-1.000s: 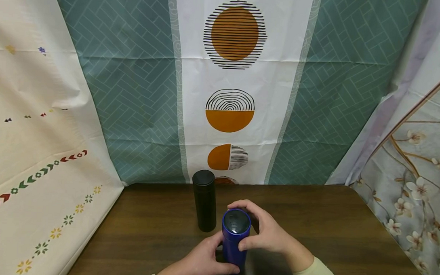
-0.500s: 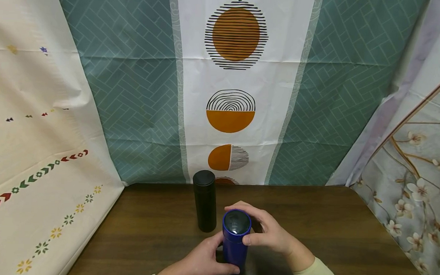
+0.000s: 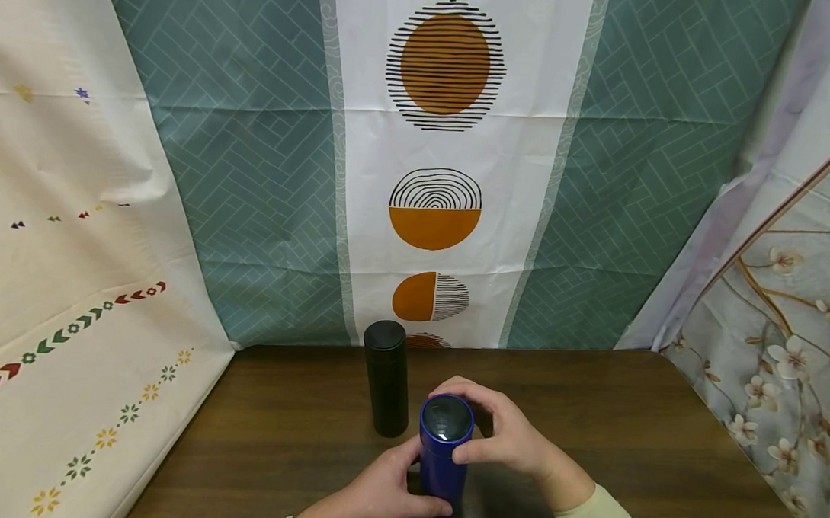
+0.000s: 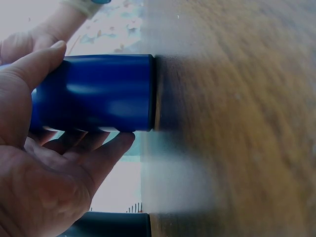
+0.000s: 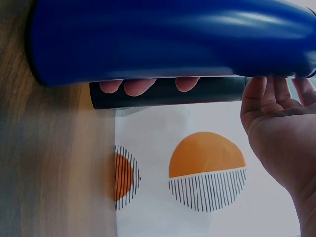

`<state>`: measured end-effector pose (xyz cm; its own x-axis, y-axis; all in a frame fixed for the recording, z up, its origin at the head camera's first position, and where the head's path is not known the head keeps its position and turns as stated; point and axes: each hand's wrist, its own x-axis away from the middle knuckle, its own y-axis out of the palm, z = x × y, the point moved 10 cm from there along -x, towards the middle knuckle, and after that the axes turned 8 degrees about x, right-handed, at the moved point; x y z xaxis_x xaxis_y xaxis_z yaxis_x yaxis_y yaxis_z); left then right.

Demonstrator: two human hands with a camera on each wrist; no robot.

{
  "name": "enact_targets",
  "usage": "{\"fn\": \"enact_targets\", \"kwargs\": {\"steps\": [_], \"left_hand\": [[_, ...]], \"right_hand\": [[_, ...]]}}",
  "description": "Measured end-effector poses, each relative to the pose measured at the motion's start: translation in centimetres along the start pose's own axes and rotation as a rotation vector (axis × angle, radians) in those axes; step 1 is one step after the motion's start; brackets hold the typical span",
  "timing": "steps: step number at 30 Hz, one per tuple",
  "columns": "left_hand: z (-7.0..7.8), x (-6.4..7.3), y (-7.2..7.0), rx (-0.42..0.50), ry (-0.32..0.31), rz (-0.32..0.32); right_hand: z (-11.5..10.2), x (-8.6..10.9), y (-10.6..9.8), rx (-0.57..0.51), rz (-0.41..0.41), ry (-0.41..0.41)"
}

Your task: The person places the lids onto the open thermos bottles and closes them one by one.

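Note:
A blue thermos flask [image 3: 442,473] with a dark, glossy top stands upright on the brown table, near its front. Low on its body, my left hand [image 3: 385,488] grips it, thumb on the near side and fingers behind. My right hand [image 3: 508,437] holds the flask's upper end from the right, with its thumb in front just below the rim and fingers round the back. Seen from the left wrist, the flask's dark base [image 4: 152,93] is right at the tabletop. In the right wrist view, left-hand fingertips [image 5: 140,86] show past the blue body.
A black flask [image 3: 386,387] stands upright behind and left of the blue one. The wooden table [image 3: 279,422] runs back to a green and white cloth [image 3: 266,208]. Patterned cloths hang on the left [image 3: 78,278] and right [image 3: 781,394].
The right thumb has shifted slightly right along the flask's upper end, then a little back left, with the fingers shifting behind. The left hand and the blue flask stay in place.

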<state>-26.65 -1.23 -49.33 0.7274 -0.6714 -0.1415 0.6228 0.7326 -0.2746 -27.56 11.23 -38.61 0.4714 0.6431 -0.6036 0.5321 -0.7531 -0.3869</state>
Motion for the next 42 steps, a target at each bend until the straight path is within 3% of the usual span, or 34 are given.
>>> {"fn": "enact_targets", "kwargs": {"steps": [26, 33, 42], "left_hand": [[0.22, -0.02, -0.08, -0.022, 0.008, 0.007], [0.09, -0.01, -0.09, -0.007, -0.003, 0.004], [0.12, 0.03, -0.10, -0.019, -0.005, 0.008]], "right_hand": [[0.81, 0.63, -0.09, -0.027, 0.059, 0.139], [0.52, 0.70, 0.42, -0.051, -0.020, 0.086], [-0.08, 0.35, 0.58, -0.039, -0.052, 0.029]]}}
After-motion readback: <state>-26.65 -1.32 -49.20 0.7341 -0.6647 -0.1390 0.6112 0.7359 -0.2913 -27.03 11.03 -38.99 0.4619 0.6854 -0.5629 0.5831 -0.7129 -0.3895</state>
